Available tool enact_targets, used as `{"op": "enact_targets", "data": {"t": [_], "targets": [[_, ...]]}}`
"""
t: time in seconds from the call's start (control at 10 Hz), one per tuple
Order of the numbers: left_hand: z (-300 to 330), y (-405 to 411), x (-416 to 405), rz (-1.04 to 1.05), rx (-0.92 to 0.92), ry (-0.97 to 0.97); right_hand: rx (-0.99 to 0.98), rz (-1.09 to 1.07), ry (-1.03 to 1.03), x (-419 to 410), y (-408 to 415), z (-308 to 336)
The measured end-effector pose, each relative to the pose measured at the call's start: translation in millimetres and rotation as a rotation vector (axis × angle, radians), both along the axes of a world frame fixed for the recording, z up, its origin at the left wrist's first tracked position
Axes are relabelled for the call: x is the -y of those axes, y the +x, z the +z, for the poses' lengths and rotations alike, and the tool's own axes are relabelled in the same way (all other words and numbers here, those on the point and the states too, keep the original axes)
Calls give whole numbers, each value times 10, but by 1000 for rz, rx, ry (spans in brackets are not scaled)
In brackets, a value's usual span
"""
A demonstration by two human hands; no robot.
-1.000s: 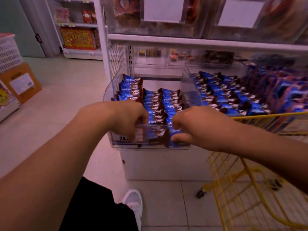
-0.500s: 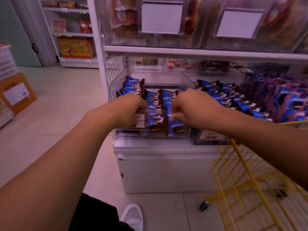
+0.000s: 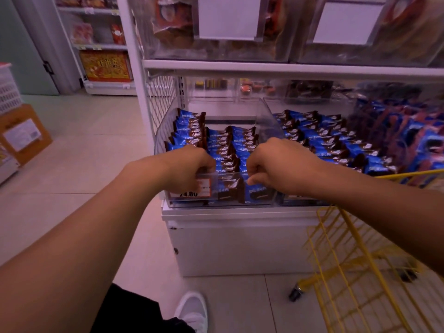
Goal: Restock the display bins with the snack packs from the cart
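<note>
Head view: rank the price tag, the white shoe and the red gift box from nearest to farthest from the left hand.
1. Price tag, on the bin front, under the left hand.
2. White shoe, on the floor below.
3. Red gift box, on the far shelf, upper left.

Left hand [image 3: 189, 168] and right hand [image 3: 276, 165] side by side on front wall of display bin [image 3: 230, 176]; snack packs [image 3: 225, 150] in rows beyond fingers [image 3: 252, 181]; cart [image 3: 360, 272] right, below.
</note>
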State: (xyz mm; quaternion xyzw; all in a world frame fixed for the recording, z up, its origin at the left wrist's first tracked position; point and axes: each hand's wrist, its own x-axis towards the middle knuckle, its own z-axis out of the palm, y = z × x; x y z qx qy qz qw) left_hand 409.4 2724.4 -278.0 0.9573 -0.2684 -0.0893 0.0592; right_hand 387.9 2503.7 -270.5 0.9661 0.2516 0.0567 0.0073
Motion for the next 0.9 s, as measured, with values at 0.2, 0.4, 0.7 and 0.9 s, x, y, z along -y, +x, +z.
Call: {"op": "enact_targets", "data": {"t": [0.2, 0.4, 0.7, 0.9], "targets": [[1, -104, 1, 9, -23, 49, -38, -6, -57, -53, -54, -61], [70, -310, -101, 109, -44, -65, -96, -42, -62, 32, -280, -35], [62, -635, 94, 184, -110, 95, -320, -31, -10, 218, -592, -290], [190, -687, 166, 162, 93, -144, -197, 27, 411, 647, -830, 112]]}}
